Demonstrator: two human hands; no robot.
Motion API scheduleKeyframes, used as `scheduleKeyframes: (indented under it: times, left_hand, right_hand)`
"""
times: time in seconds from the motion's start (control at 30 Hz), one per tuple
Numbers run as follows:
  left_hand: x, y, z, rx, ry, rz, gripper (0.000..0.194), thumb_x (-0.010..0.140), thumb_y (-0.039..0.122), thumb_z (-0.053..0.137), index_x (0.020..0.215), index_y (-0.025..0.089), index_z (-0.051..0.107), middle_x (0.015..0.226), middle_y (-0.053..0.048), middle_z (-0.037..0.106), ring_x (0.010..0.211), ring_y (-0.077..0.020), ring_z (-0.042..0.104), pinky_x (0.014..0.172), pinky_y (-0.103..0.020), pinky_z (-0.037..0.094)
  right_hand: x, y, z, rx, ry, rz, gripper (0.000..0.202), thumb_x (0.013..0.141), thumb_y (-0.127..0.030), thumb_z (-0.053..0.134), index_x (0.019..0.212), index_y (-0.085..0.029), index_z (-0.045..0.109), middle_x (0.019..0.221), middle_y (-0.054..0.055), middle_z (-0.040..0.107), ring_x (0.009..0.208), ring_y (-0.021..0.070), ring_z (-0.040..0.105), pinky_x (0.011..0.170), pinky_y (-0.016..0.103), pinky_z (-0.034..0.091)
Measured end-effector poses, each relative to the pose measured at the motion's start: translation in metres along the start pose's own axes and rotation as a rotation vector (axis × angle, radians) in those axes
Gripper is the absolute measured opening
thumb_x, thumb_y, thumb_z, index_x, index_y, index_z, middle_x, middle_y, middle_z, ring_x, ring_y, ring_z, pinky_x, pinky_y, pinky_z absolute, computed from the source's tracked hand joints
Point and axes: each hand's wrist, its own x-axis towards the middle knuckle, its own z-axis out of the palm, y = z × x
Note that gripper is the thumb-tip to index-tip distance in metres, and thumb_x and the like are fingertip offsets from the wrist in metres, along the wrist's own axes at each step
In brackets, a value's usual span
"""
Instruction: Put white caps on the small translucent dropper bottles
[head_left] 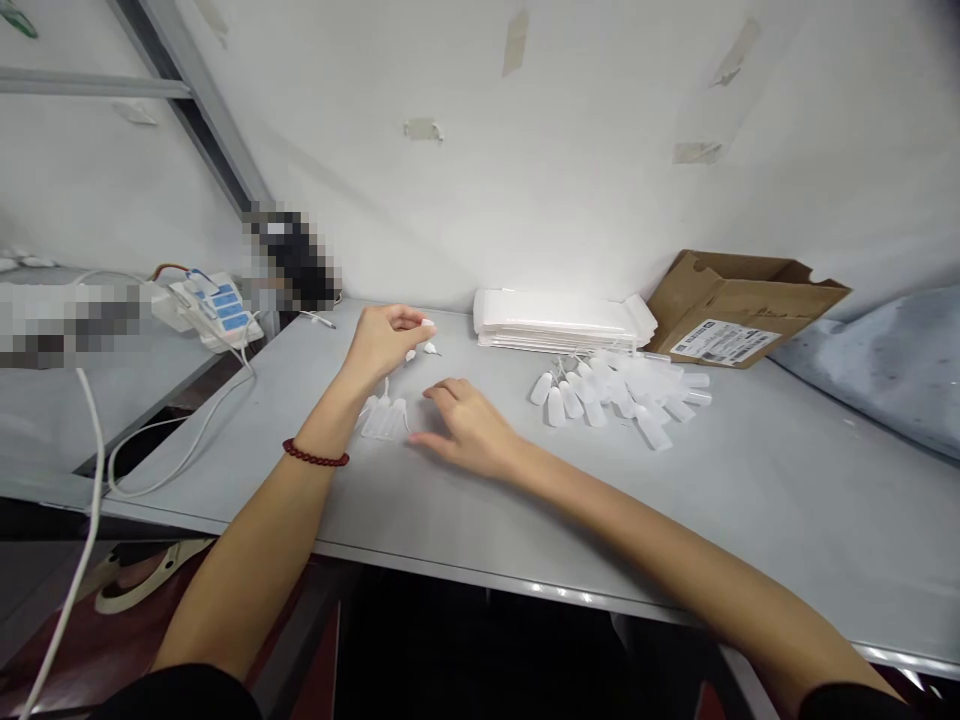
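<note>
My left hand (386,342) is closed, thumb and fingers pinching a small white piece (427,326) above the table. Just under it, a small white piece with a thin pointed tip (431,348) lies on the tabletop. My right hand (472,428) is open, thumb and fingers apart, with nothing seen between them. It hovers or rests just right of a small group of translucent plastic pieces (386,418) that lie side by side between my forearms. Farther right is a loose pile of similar frosted tag-shaped pieces (615,390), some with thin white ends.
A stack of flat white cartons (562,315) lies against the wall. Right of it stands an open cardboard box (727,305), tilted, beside a large grey bag (892,360). On the left are a power strip (225,308) and a white cable (202,430) along the grey table (720,510).
</note>
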Motion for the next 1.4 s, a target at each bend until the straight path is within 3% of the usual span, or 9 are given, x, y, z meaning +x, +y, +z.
scheduleKeyframes:
  times: [0.1,0.17,0.47,0.6,0.8,0.97,1.1,1.27,1.4]
  left_hand:
    - [0.001,0.002,-0.003,-0.06,0.061,0.004,0.021,0.064,0.026,0.073,0.08,0.012,0.068,0.074,-0.006,0.069,0.068,-0.0153,0.063,0.061,-0.025,0.049]
    - [0.002,0.002,-0.004,-0.083,0.071,0.011,0.02,0.065,0.025,0.072,0.079,0.012,0.068,0.072,-0.005,0.068,0.066,-0.0147,0.063,0.061,-0.025,0.049]
    - [0.002,0.004,-0.002,-0.128,0.078,-0.01,0.018,0.064,0.022,0.071,0.078,0.012,0.067,0.068,-0.004,0.067,0.063,-0.0136,0.061,0.058,-0.024,0.046]
    - [0.001,0.006,-0.003,-0.134,0.067,-0.048,0.019,0.063,0.023,0.072,0.077,0.012,0.067,0.068,-0.004,0.067,0.061,-0.0131,0.06,0.057,-0.024,0.047]
    - [-0.012,0.012,0.009,-0.104,-0.217,-0.115,0.023,0.064,0.029,0.075,0.079,0.013,0.07,0.067,-0.003,0.067,0.058,-0.0129,0.058,0.062,-0.027,0.048]
    - [-0.034,0.016,0.038,-0.071,-0.554,-0.094,0.027,0.074,0.039,0.07,0.089,0.016,0.072,0.068,0.0,0.064,0.062,-0.0119,0.057,0.066,-0.027,0.046]
    - [-0.044,0.019,0.048,-0.113,-0.666,-0.091,0.03,0.081,0.042,0.064,0.094,0.016,0.073,0.067,0.0,0.06,0.062,-0.0116,0.054,0.068,-0.028,0.044]
    - [-0.042,0.019,0.045,-0.129,-0.746,-0.109,0.034,0.084,0.043,0.062,0.099,0.016,0.073,0.063,0.002,0.054,0.063,-0.0117,0.052,0.071,-0.028,0.043]
    - [-0.04,0.015,0.042,-0.138,-0.842,-0.117,0.034,0.085,0.044,0.061,0.104,0.018,0.073,0.07,0.0,0.059,0.064,-0.0112,0.054,0.071,-0.028,0.043]
  right_hand:
    - [0.024,-0.009,0.013,0.049,-0.071,0.063,0.077,0.068,-0.061,0.072,0.12,-0.007,0.053,0.122,0.021,0.051,0.111,0.0344,0.047,0.091,0.048,0.043]
    - [0.033,-0.01,0.017,0.084,-0.109,0.092,0.083,0.063,-0.065,0.073,0.118,-0.006,0.053,0.12,0.021,0.049,0.111,0.035,0.045,0.09,0.047,0.043]
    - [0.035,-0.011,0.024,0.084,-0.119,0.099,0.061,0.071,-0.043,0.072,0.118,-0.007,0.057,0.118,0.018,0.051,0.11,0.0321,0.044,0.092,0.047,0.041]
    - [0.02,-0.004,0.012,0.11,-0.067,0.072,0.06,0.072,-0.036,0.072,0.122,-0.008,0.056,0.12,0.017,0.053,0.111,0.031,0.047,0.095,0.047,0.043]
    - [-0.039,0.032,-0.034,0.119,0.133,-0.003,0.056,0.081,-0.028,0.066,0.134,-0.021,0.049,0.122,0.014,0.058,0.112,0.0289,0.054,0.095,0.049,0.045]
    - [-0.078,0.056,-0.049,0.134,0.222,0.111,0.061,0.081,-0.027,0.067,0.138,-0.02,0.047,0.118,0.012,0.062,0.105,0.026,0.06,0.09,0.046,0.049]
    - [-0.085,0.057,-0.049,0.15,0.237,0.089,0.061,0.082,-0.029,0.067,0.14,-0.022,0.047,0.115,0.01,0.065,0.101,0.0247,0.061,0.086,0.044,0.052]
    - [-0.083,0.051,-0.05,0.171,0.246,-0.015,0.062,0.084,-0.027,0.066,0.142,-0.022,0.045,0.118,0.012,0.065,0.104,0.0252,0.061,0.088,0.044,0.051]
    - [-0.085,0.049,-0.051,0.192,0.221,-0.038,0.063,0.085,-0.029,0.067,0.143,-0.026,0.043,0.12,0.01,0.066,0.105,0.0257,0.061,0.088,0.045,0.051]
